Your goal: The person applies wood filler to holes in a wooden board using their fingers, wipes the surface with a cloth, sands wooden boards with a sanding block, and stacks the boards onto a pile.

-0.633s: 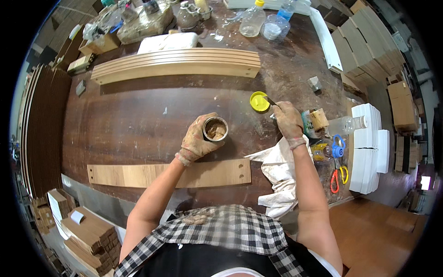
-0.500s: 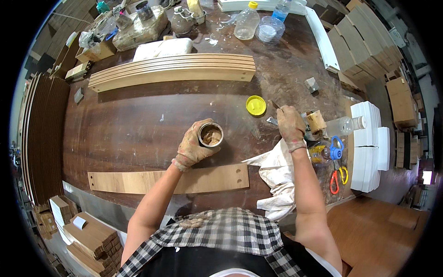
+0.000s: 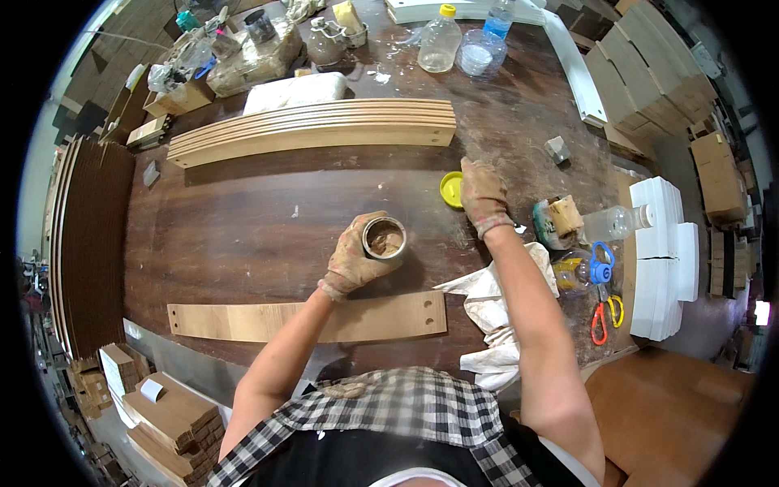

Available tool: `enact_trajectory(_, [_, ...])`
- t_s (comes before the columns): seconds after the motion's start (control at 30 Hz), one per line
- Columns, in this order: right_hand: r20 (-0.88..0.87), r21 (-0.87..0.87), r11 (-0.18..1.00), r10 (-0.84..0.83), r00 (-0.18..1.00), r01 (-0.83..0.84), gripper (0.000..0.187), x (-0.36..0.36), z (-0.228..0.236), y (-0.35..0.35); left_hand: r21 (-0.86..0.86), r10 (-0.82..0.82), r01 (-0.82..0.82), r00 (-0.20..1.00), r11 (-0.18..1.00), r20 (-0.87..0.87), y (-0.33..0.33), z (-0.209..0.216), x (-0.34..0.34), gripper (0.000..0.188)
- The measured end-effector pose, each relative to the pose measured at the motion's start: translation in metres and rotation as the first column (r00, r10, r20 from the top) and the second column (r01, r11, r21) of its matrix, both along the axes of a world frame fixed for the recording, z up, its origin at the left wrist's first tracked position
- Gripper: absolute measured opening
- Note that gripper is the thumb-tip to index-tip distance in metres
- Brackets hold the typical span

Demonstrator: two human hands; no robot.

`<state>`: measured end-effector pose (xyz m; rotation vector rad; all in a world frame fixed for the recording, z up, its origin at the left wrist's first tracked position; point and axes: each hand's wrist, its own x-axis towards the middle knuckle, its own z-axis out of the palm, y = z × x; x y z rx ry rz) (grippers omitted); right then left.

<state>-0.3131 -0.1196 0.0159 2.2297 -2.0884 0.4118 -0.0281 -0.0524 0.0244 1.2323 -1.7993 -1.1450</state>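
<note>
My left hand (image 3: pixel 354 261), in a stained work glove, is closed round an open tin (image 3: pixel 384 238) of brown putty-like paste. It keeps the tin above the table, mouth upward. My right hand (image 3: pixel 484 193), gloved too, is closed at the right edge of a yellow round lid (image 3: pixel 451 189) lying on the table. What its fingers hold is hidden. Below my left hand lies a flat wooden board (image 3: pixel 381 316) with dark holes near its ends, partly covered by my left forearm. A stained white cloth (image 3: pixel 495 329) lies under and beside my right forearm.
A stack of wooden slats (image 3: pixel 316 130) lies across the far side. At right are a small jar (image 3: pixel 552 223), a clear bottle (image 3: pixel 607 225), a blue-topped bottle (image 3: pixel 574 272) and red-and-yellow-handled scissors (image 3: pixel 600 321). Plastic bottles (image 3: pixel 440 40) stand at the back. White panels (image 3: pixel 656 260) are stacked right.
My right hand has moved left to the yellow lid; the thin tool seen at its fingertips before no longer shows clearly. My left hand still holds the tin, slightly farther right in view.
</note>
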Motion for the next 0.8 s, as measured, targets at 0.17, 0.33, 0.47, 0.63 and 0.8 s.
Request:
enact_trajectory(0.17, [0.138, -0.131, 0.979, 0.171, 0.976, -0.153, 0.017, 0.034, 0.033, 0.013, -0.010, 0.025, -0.026, 0.996, 1.000, -0.086, 0.009, 0.008, -0.009, 0.068])
enact_trajectory(0.33, [0.402, -0.344, 0.917, 0.338, 0.851, -0.202, 0.016, 0.070, 0.077, 0.068, 0.075, -0.016, 0.019, 0.999, 0.997, -0.043, 0.014, 0.022, -0.025, 0.073])
enact_trajectory(0.47, [0.475, -0.299, 0.919, 0.377, 0.795, -0.257, 0.026, 0.079, 0.081, 0.109, 0.198, 0.000, 0.018, 0.996, 0.980, -0.090, 0.020, 0.027, -0.032, 0.077])
enact_trajectory(0.63, [0.714, -0.220, 0.913, 0.390, 0.582, -0.342, 0.031, 0.082, 0.073, 0.127, 0.198, -0.032, 0.060, 0.989, 0.978, -0.142, 0.023, 0.022, -0.029, 0.084])
enact_trajectory(0.8, [0.726, -0.245, 0.904, 0.411, 0.551, -0.351, 0.040, 0.086, 0.067, 0.120, 0.196, -0.046, 0.090, 0.975, 0.976, -0.217, 0.028, 0.034, -0.033, 0.079])
